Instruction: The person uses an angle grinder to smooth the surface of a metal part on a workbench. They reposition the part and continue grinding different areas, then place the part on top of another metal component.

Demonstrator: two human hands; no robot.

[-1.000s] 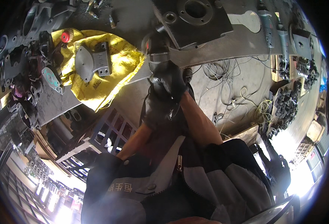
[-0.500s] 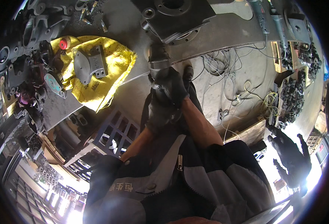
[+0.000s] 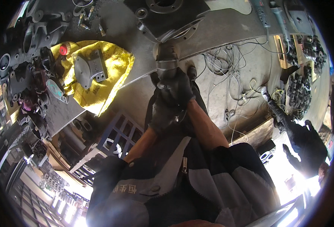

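Both my hands wear dark gloves and close around a dark, cylindrical tool (image 3: pixel 167 60) with a greyish collar. My right hand (image 3: pixel 179 89) grips it nearer the bench, while my left hand (image 3: pixel 162 115) is wrapped just behind, closer to my body. The tool's far end reaches over the bench edge, near a dark metal workpiece (image 3: pixel 182 17) with a round flanged opening and a bolt hole. Its exact kind and working tip are hard to make out. To the left, a grey metal bracket (image 3: pixel 89 70) lies on a yellow woven sack (image 3: pixel 116 64).
A red round cap (image 3: pixel 63 49) sits on the sack's corner. Dark castings (image 3: pixel 27 45) crowd the bench's left side. Corded power tools (image 3: pixel 278 17) lie at the far right; cables (image 3: pixel 223 62) coil on the floor. Another person in dark clothes (image 3: pixel 307 143) is at the right.
The tool and my right hand have shifted slightly right in view, while the workpiece appears farther left. The other person has moved at the right. My grip looks the same.
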